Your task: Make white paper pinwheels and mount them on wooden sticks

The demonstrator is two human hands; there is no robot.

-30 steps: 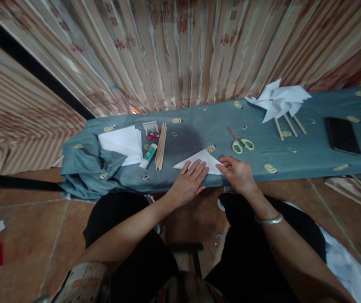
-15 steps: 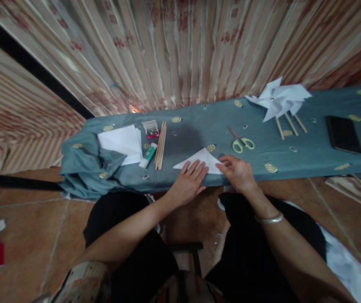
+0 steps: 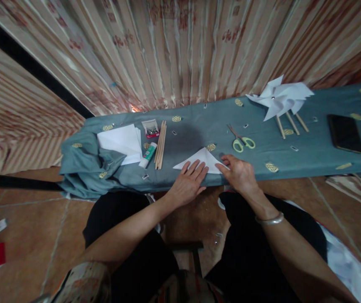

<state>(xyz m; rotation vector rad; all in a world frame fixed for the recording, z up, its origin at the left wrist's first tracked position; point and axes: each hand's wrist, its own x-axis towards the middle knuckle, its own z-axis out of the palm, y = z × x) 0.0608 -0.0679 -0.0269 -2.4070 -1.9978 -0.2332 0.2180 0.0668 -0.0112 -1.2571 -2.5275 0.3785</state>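
Note:
A white sheet of paper (image 3: 206,157), folded into a triangle, lies at the near edge of the cloth-covered table. My left hand (image 3: 189,182) rests flat on its near side, fingers stretched over the paper. With thumb and fingers, my right hand (image 3: 239,171) pinches the triangle's right corner. Beyond the right hand lie scissors (image 3: 238,139) with light green handles, blades a little apart. To the left of the paper are several thin wooden sticks (image 3: 160,145) and a glue stick (image 3: 148,155).
Left of the sticks sit a small open box of metal pins (image 3: 151,129) and a stack of white paper (image 3: 121,142). Paper pinwheels (image 3: 279,99) on sticks lie at the back right, near a black phone (image 3: 346,133). A striped curtain (image 3: 180,54) hangs behind the table.
Almost nothing differs: both hands stay on the folded paper. The view has shifted very slightly.

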